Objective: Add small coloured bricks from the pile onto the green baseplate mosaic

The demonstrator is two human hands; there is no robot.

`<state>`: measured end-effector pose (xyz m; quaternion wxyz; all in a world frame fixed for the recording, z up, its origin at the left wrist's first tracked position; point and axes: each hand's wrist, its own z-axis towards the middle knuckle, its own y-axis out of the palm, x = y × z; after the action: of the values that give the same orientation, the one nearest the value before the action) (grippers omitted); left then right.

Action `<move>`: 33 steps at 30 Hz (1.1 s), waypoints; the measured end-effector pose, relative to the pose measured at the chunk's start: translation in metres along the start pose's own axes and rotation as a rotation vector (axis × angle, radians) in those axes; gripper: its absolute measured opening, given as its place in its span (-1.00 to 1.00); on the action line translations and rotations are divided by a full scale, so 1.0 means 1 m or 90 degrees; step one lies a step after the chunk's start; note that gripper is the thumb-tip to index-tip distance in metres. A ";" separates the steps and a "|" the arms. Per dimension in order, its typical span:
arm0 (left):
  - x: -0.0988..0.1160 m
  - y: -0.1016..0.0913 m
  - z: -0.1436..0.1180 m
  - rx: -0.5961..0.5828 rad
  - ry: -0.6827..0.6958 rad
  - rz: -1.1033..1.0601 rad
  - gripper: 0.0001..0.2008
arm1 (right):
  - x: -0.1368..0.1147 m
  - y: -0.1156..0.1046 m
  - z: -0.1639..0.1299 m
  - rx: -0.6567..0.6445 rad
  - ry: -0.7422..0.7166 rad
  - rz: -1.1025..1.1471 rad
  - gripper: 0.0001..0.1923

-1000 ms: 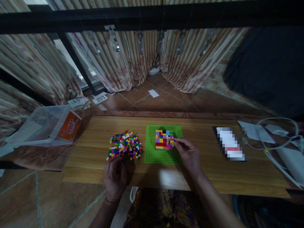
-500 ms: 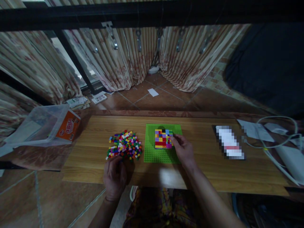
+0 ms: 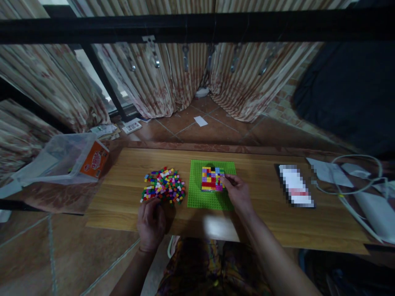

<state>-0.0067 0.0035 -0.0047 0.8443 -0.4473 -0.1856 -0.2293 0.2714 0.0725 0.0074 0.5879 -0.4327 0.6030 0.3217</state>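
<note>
You face a wooden worktop (image 3: 277, 224) standing on a brown tiled floor (image 3: 212, 131). Striped, patterned curtains (image 3: 173, 78) hang beyond it, behind a black horizontal bar (image 3: 197, 26). Daylight enters through a window (image 3: 101, 88) at left; the room is dim.

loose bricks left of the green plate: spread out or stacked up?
Spread out. The loose bricks lie in a flat, scattered heap on the table, beside the green baseplate.

bare forearms, thin band on left wrist, multicoloured patterned garment on lap.
</note>
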 end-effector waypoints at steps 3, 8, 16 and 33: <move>0.002 0.000 0.000 0.010 -0.004 -0.008 -0.86 | -0.003 -0.004 -0.001 0.005 0.013 -0.006 -0.53; 0.003 0.001 -0.002 0.014 -0.029 -0.014 -0.86 | -0.017 -0.002 -0.029 0.078 -0.164 -0.090 -0.64; 0.003 0.001 -0.005 0.014 -0.023 -0.024 -0.85 | -0.012 0.049 -0.095 -0.299 -0.354 -0.324 -0.85; 0.004 -0.001 -0.003 0.008 0.001 -0.023 -0.86 | -0.012 0.051 -0.090 -0.247 -0.393 -0.370 -0.84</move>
<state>-0.0035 -0.0003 -0.0041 0.8430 -0.4381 -0.1948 -0.2438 0.1859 0.0152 0.0221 0.7140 -0.5697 0.1822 0.3639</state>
